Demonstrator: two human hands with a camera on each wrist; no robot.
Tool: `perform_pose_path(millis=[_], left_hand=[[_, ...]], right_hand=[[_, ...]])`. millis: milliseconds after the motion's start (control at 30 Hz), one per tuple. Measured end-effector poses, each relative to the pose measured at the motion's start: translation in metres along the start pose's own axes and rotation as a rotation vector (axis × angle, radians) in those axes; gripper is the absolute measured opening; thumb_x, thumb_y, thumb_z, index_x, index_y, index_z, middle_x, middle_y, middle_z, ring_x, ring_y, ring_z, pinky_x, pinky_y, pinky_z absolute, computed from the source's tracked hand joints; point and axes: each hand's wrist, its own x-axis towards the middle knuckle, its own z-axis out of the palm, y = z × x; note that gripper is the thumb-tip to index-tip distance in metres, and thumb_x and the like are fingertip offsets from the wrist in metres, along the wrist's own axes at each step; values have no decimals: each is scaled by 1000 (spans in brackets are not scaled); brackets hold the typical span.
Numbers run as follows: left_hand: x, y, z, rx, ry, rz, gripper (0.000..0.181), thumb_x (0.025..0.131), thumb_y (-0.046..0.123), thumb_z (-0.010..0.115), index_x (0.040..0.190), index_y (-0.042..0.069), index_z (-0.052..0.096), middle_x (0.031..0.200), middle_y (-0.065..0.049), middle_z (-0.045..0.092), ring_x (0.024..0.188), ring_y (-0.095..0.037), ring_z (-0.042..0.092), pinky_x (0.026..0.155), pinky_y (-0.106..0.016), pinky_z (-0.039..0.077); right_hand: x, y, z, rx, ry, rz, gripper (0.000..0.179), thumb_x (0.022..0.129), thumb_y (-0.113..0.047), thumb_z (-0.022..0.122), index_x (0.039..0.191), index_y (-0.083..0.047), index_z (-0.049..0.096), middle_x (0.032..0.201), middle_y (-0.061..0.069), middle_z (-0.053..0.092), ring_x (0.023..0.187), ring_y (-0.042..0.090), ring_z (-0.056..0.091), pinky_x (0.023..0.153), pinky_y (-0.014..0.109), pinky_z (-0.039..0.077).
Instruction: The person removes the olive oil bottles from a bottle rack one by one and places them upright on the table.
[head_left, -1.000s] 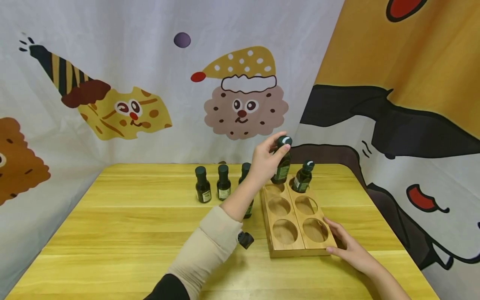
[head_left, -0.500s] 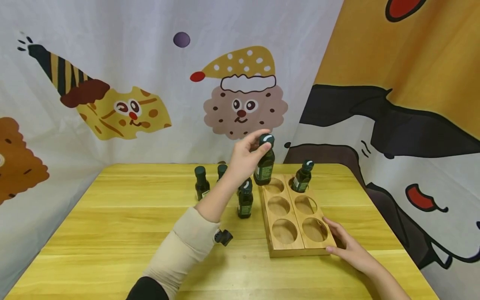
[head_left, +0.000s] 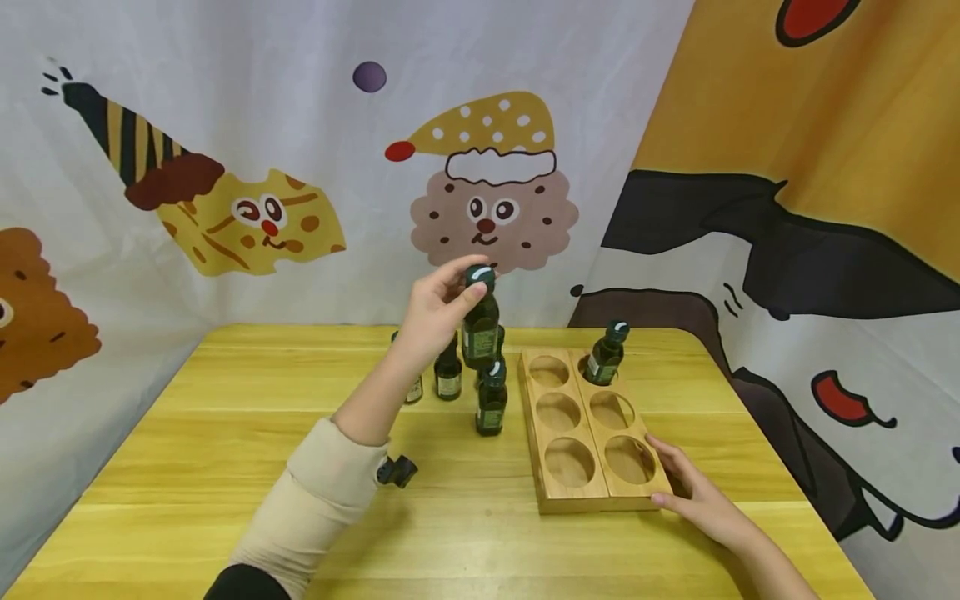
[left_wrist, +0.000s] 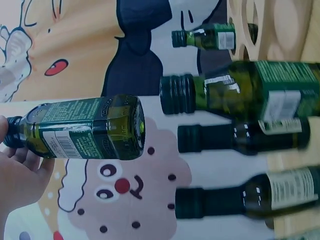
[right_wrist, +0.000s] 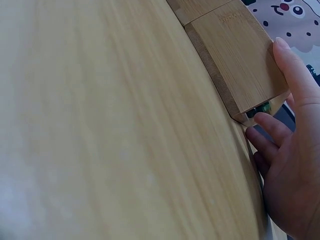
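My left hand pinches a small green glass bottle by its dark cap, held in the air above the table. In the left wrist view that bottle shows a green label with a barcode. A wooden bottle rack with round holes lies to the right. At its near right corner, my right hand grips, thumb on the front face and fingers along the side. A similar bottle leans in the rack's far right hole; the other holes hold nothing.
Left of the rack stands a green-labelled bottle. Behind it are several dark bottles, among them one with a pale label, partly covered by the left hand and held bottle. A printed curtain hangs behind the wooden table.
My left hand has carried the bottle leftward, from above the rack's far left hole to above the standing bottles. The right hand and rack have stayed in place.
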Motion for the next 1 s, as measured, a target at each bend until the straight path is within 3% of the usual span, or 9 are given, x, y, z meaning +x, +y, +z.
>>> perform_pose_path(millis=[100, 233, 400, 800, 1000], left_hand=[[-4, -3, -8, -20, -23, -6, 33, 95, 6, 59, 128, 2, 59, 110, -13, 66, 83, -18, 56, 68, -26, 45], [-11, -9, -16, -65, -53, -7, 33, 95, 2, 57, 128, -2, 56, 116, -18, 64, 102, -21, 61, 82, -30, 50], [-20, -16, -21, -74, -69, -23, 35, 94, -1, 57, 129, -3, 55, 117, -21, 63, 103, -21, 61, 84, -31, 51], [-43, -36, -32, -101, -154, -68, 35, 95, 0, 56, 130, -3, 54, 120, -24, 61, 105, -23, 60, 85, -31, 51], [-54, -46, -35, -70, -184, -108, 36, 96, 5, 58, 131, 2, 55, 121, -21, 61, 106, -24, 60, 86, -32, 51]], right_hand=[[-1, 0, 0, -2, 2, 2, 73, 92, -3, 63, 152, -15, 24, 152, 14, 26, 127, -11, 29, 95, 6, 22], [-1, -2, -1, -1, -3, 12, 73, 92, -4, 63, 153, -15, 23, 151, 23, 24, 126, -12, 29, 95, 5, 22], [-1, -2, 0, 4, -2, 12, 73, 92, -4, 62, 153, -15, 23, 151, 25, 23, 127, -12, 28, 95, 6, 22], [0, 0, 1, 5, 4, 3, 73, 92, -4, 63, 152, -15, 24, 152, 10, 27, 127, -11, 29, 96, 6, 22], [1, 1, 1, 12, -1, -12, 73, 92, -2, 62, 152, -13, 24, 152, 16, 27, 127, -10, 29, 96, 7, 23]])
